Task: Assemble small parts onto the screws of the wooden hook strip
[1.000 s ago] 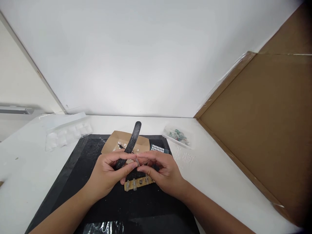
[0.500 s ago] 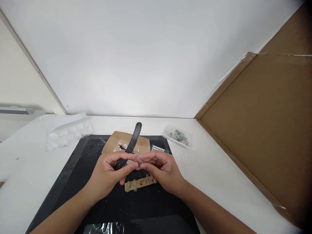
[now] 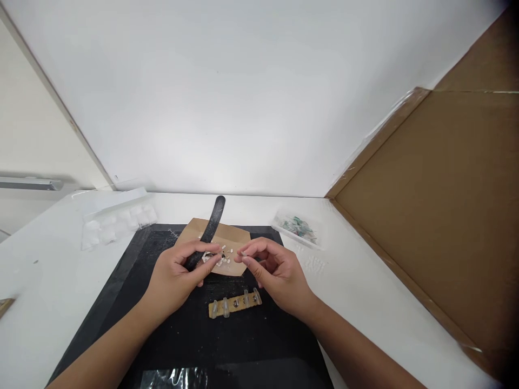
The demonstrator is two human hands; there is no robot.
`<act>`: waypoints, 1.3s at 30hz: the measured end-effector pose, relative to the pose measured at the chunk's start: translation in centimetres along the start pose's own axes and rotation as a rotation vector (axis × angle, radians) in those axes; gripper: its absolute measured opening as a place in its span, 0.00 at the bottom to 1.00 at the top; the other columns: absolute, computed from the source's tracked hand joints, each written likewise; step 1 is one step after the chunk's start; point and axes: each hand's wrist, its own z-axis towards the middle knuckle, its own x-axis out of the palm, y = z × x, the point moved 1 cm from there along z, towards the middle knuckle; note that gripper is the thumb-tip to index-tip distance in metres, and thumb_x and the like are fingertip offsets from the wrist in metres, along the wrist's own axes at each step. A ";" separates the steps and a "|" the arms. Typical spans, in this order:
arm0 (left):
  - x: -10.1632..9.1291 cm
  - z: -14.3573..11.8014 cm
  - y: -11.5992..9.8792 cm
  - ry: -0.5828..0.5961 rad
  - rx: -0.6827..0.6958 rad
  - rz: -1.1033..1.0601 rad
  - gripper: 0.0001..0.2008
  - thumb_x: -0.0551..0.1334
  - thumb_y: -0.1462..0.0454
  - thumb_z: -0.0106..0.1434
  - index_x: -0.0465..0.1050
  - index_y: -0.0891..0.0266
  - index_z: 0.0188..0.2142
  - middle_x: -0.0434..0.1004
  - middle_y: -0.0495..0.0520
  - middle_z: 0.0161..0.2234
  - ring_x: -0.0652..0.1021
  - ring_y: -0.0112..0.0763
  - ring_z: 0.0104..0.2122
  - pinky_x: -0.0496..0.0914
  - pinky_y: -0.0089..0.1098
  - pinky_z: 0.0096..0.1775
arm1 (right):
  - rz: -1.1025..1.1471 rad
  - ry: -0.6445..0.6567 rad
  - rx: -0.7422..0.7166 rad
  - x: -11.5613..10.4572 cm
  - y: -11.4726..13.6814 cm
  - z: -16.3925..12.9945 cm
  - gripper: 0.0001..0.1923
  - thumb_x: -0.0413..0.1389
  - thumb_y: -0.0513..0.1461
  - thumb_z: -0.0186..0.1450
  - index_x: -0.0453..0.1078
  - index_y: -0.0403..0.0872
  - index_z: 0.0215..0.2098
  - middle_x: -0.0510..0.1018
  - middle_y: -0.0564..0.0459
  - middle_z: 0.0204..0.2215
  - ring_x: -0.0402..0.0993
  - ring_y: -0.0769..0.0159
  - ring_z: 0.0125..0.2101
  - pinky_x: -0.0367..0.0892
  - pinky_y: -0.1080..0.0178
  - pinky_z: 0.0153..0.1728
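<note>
My left hand (image 3: 178, 278) grips a black tool (image 3: 208, 231) by its long curved handle, which sticks up and away; its tip sits over small white parts on a brown card tray (image 3: 233, 237). To the right, my right hand (image 3: 273, 273) pinches a tiny clear piece (image 3: 243, 253) between thumb and forefinger, just beside the tray. Below both hands a narrow tan circuit strip (image 3: 234, 304) with several clear LEDs standing on it lies on the black mat (image 3: 133, 265).
A clear plastic blister tray (image 3: 115, 219) lies at the back left of the white table. A clear bag of greenish parts (image 3: 298, 227) sits at the back right. A large brown cardboard sheet (image 3: 438, 205) leans along the right side.
Both hands moved away from me and apart, uncovering the circuit strip. The tool tip shifted left over the tray, and the right hand drew off with the small clear piece.
</note>
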 end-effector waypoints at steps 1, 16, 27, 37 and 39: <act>-0.2 0.2 0.1 -0.020 0.023 0.038 0.10 0.72 0.57 0.66 0.86 0.56 0.45 0.87 0.51 0.39 0.75 0.17 0.18 0.71 0.22 0.24 | -0.019 -0.005 -0.015 -0.2 -0.1 0.0 0.07 0.63 0.44 0.73 0.75 0.50 0.41 0.82 0.49 0.40 0.84 0.60 0.42 0.74 0.66 0.29; 0.2 0.2 0.7 -0.081 0.004 0.004 0.09 0.72 0.55 0.66 0.86 0.58 0.40 0.85 0.48 0.31 0.72 0.18 0.15 0.68 0.23 0.22 | -0.385 0.077 -0.104 -1.0 -0.4 0.5 0.21 0.55 0.39 0.76 0.72 0.58 0.65 0.78 0.51 0.39 0.78 0.65 0.35 0.73 0.66 0.28; 1.0 -0.4 0.2 -0.019 -0.109 -0.202 0.11 0.74 0.55 0.64 0.84 0.61 0.38 0.71 0.44 0.17 0.69 0.20 0.15 0.62 0.24 0.21 | -0.279 0.042 -0.105 1.3 -0.4 -0.7 0.14 0.58 0.42 0.75 0.79 0.53 0.56 0.74 0.47 0.42 0.75 0.63 0.36 0.72 0.66 0.26; 1.6 -0.8 0.4 0.052 -0.143 -0.212 0.12 0.74 0.55 0.63 0.85 0.61 0.37 0.76 0.46 0.21 0.70 0.19 0.14 0.63 0.23 0.20 | -0.223 0.020 -0.074 1.0 -0.8 -0.3 0.11 0.60 0.47 0.74 0.78 0.50 0.38 0.76 0.51 0.34 0.73 0.64 0.33 0.69 0.64 0.29; 1.5 -0.8 0.2 0.059 -0.130 -0.181 0.12 0.74 0.55 0.64 0.85 0.61 0.38 0.76 0.46 0.20 0.71 0.20 0.14 0.64 0.23 0.20 | -0.229 0.052 -0.081 0.9 -0.6 -0.2 0.12 0.59 0.47 0.75 0.78 0.50 0.39 0.77 0.51 0.34 0.74 0.65 0.32 0.69 0.65 0.28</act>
